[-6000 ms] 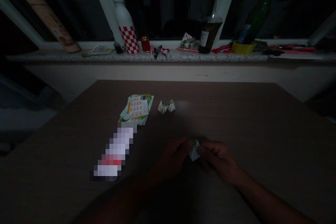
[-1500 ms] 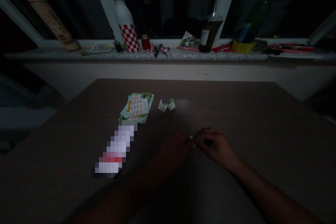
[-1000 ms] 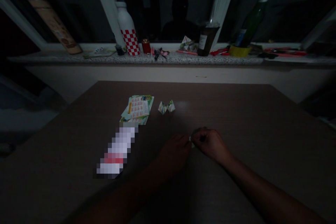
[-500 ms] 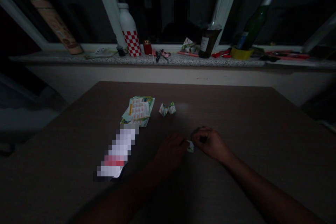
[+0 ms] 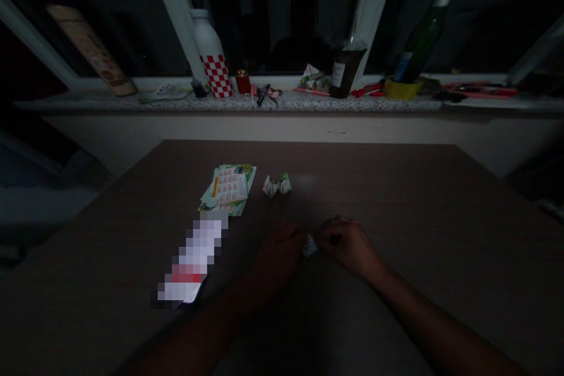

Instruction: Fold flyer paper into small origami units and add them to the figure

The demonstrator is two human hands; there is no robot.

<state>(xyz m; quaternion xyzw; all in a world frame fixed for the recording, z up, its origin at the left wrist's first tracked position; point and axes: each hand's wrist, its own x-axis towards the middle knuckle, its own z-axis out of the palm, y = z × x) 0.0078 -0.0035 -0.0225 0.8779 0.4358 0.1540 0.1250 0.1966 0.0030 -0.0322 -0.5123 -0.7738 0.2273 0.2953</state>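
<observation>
A small folded piece of printed paper is held low over the table between my two hands. My left hand is closed on its left side, fingers bent and dark in the shadow. Thumb and forefinger of my right hand curl into a pinch at the paper's right edge; the exact contact is hard to see in the dim light. Beyond the hands stands a folded paper shape with two pointed halves. Left of it lies a stack of printed paper sheets.
A lit phone, its screen blurred out, lies on the table left of my hands. Along the windowsill stand a checkered white bottle, a dark cup, a green bottle and a tan cylinder.
My right fingertips have come closer to the small paper, closing the gap to its edge. The paper has turned and now shows a more pointed outline. The view has shifted slightly.
</observation>
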